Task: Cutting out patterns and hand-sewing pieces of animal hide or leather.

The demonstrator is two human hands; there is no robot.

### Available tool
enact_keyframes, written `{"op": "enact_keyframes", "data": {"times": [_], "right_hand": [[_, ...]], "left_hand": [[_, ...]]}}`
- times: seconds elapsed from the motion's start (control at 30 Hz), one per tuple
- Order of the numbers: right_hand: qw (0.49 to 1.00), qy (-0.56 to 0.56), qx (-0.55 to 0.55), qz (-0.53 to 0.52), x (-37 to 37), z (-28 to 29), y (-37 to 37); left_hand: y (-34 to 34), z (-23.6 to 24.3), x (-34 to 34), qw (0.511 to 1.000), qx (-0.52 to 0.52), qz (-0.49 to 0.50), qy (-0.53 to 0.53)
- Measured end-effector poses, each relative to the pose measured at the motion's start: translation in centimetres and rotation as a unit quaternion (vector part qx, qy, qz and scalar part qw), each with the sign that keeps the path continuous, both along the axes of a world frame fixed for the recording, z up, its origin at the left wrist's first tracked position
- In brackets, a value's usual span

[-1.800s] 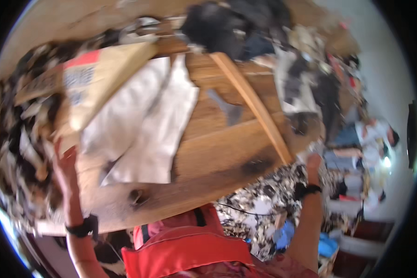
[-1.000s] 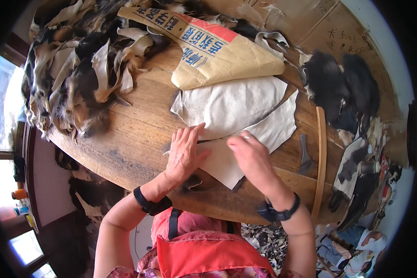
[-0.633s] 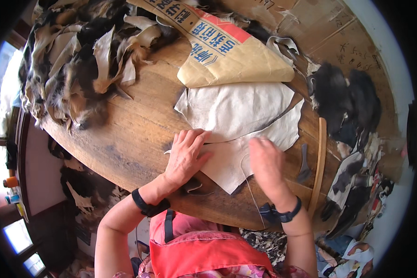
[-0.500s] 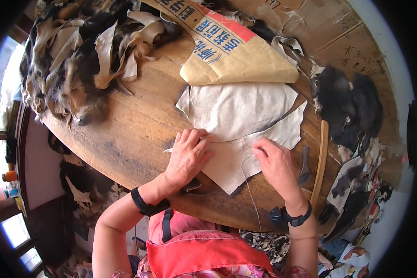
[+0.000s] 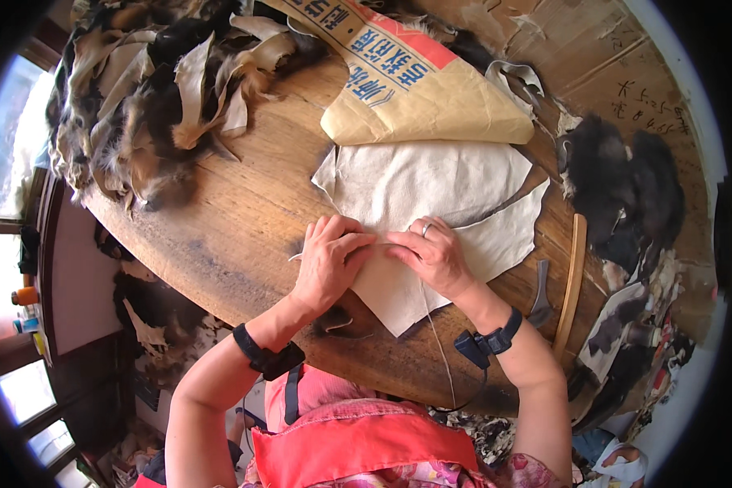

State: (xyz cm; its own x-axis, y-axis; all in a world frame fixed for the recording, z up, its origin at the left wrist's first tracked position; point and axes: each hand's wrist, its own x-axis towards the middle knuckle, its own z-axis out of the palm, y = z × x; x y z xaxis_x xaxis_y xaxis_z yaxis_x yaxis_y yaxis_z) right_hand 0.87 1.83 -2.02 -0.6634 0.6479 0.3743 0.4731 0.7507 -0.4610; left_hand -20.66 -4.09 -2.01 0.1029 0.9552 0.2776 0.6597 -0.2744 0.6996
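Note:
A pale hide (image 5: pixel 423 183) lies on the wooden table, smooth side up. Along its lower edge it meets a second pale hide piece (image 5: pixel 392 297), whose corner points toward me; a dark slit parts the two on the right. My left hand (image 5: pixel 329 260) pinches the joined edges between thumb and fingers. Close beside it, my right hand (image 5: pixel 433 259), a ring on one finger, is closed at the same seam. What its fingertips hold is hidden. From under that hand a light thread (image 5: pixel 437 337) hangs down over the table's near edge.
A folded printed paper sack (image 5: pixel 427 118) covers the hide's far end. Right of the hides lie a dark metal tool (image 5: pixel 541 293) and a wooden strip (image 5: pixel 572 281). Fur scraps (image 5: pixel 138 106) heap at the far left; black fur (image 5: pixel 622 187) lies at the right.
My right hand has moved left and slightly up, from above the lower piece to the seam beside my left hand. The left hand keeps its pinch.

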Motion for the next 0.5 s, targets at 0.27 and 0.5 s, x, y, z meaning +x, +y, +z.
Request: {"op": "enact_keyframes", "data": {"times": [0.27, 0.5], "right_hand": [[0.998, 0.028, -0.047, 0.012, -0.5, 1.7, 1.4], [0.993, -0.032, -0.104, 0.049, -1.0, 2.3, 3.6]], "left_hand": [[0.3, -1.1, 0.3, 0.999, 0.033, 0.028, -0.021], [0.4, -0.7, 0.6, 0.999, 0.024, 0.031, -0.028]]}}
